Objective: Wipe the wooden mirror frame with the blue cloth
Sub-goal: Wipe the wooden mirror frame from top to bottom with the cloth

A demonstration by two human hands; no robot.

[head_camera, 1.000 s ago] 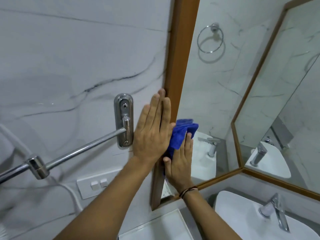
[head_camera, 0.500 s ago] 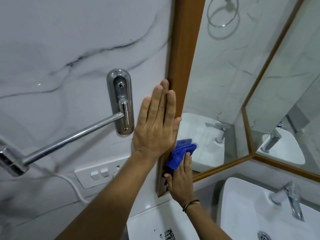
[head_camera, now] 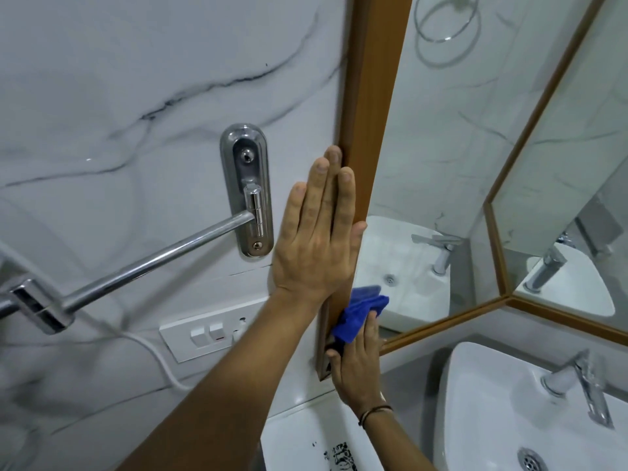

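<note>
The left hand (head_camera: 319,246) lay flat (fingers spread) against the wooden frame (head_camera: 370,130); the right hand (head_camera: 356,372) gripped the blue cloth (head_camera: 360,312) near its bottom corner.

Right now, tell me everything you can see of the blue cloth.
The blue cloth is a small, bunched piece of soft, towel-like fabric, bright blue and crumpled into folds. It sits low on the wooden mirror frame, near its bottom corner, pressed against the inner edge by the right hand, whose fingers cover its lower part. Its upper folds overlap the mirror glass.
</note>
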